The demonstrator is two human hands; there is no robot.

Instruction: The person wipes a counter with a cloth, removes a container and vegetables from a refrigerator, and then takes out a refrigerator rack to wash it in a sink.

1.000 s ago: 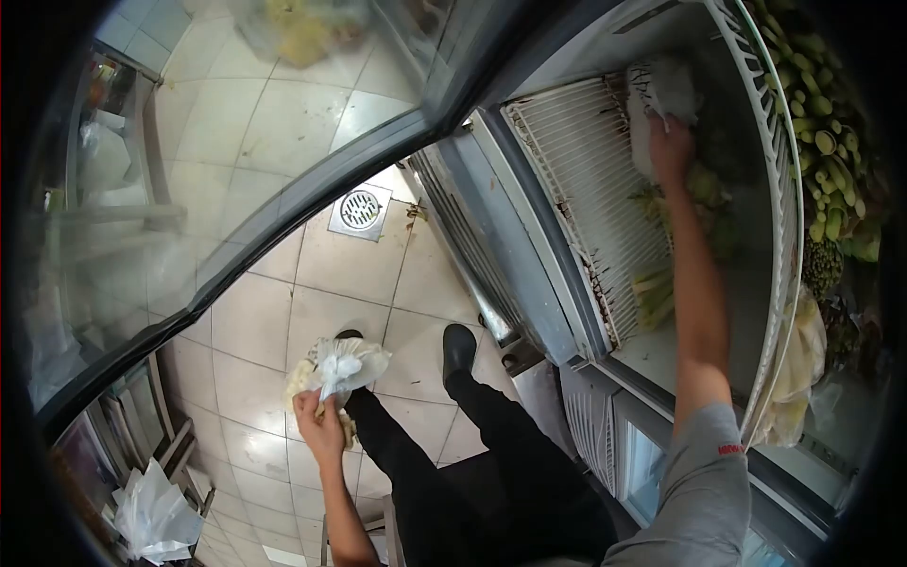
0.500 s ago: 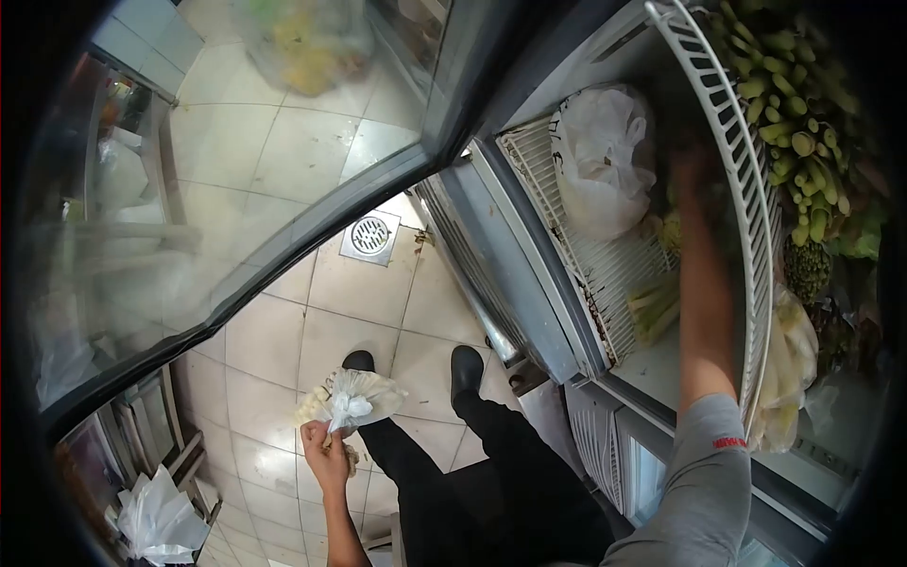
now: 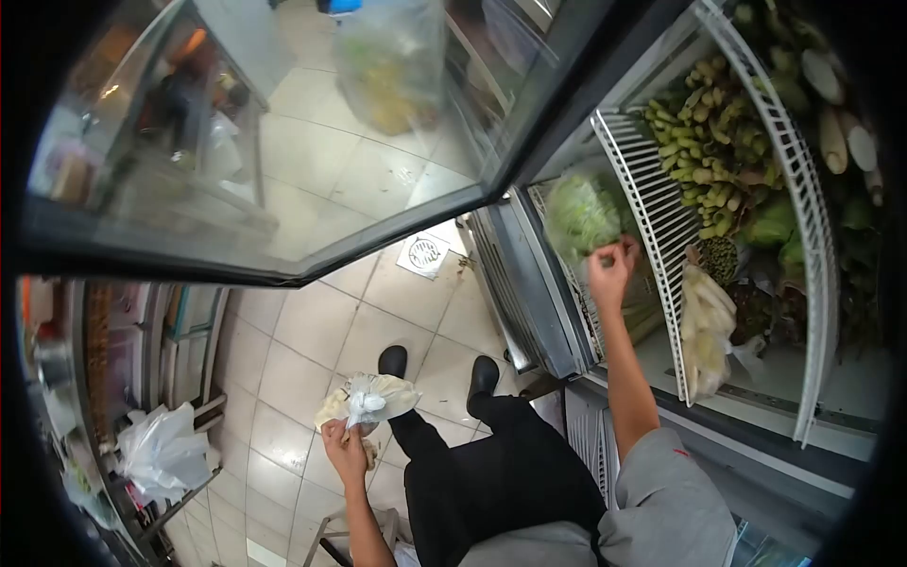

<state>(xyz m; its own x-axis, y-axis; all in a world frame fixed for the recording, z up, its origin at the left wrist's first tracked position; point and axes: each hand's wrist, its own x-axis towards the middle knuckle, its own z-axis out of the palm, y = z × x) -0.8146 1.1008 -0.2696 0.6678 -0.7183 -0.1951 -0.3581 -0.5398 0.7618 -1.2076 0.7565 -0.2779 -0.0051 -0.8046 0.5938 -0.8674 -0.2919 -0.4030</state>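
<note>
My left hand (image 3: 347,449) grips a knotted plastic bag (image 3: 378,402) with pale contents, above the floor by my shoes. My right hand (image 3: 612,267) reaches into the lower part of the open fridge, fingers pinched at the near edge of a bundle of green leafy vegetables (image 3: 583,213). The bundle looks wrapped in clear plastic, though it is slightly blurred. Beneath and beside my right hand, long pale-green stalks (image 3: 647,317) lie partly hidden on the lower wire shelf.
The glass fridge door (image 3: 397,227) stands open on the left. A wire shelf (image 3: 652,227) above holds green stalks (image 3: 713,142) and a bag of pale long vegetables (image 3: 707,326). A floor drain (image 3: 423,253) lies ahead; a white plastic bag (image 3: 165,452) sits at lower left.
My right arm has drawn back from deep in the fridge, and the green bundle now shows at my fingers. The white bag on the lower shelf is no longer visible. My left hand keeps its bag.
</note>
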